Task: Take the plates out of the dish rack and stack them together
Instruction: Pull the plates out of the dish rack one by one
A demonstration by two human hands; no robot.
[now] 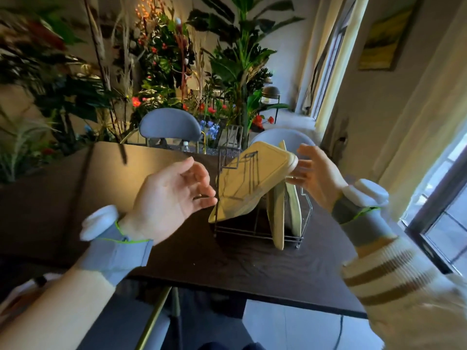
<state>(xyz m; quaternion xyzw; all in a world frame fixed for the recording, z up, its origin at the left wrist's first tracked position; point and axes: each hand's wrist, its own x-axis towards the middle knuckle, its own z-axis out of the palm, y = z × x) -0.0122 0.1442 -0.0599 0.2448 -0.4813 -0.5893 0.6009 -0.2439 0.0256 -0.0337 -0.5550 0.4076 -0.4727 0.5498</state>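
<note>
A wire dish rack [257, 233] stands on the dark table [227, 269]. It holds pale yellow square plates. The front plate [252, 180] leans tilted to the left, its top right corner touching the fingers of my right hand [313, 173]. Two more plates [283, 213] stand nearly upright behind it in the rack. My left hand [171, 195] hovers just left of the tilted plate with fingers apart and curled, its fingertips close to the plate's lower left edge. Whether my right hand grips the plate or only touches it is unclear.
Two grey chairs [169, 127] stand at the table's far side, backed by many plants and flowers [161, 72]. A window and curtain [429, 160] fill the right side. The table's near edge [252, 294] runs just in front of me.
</note>
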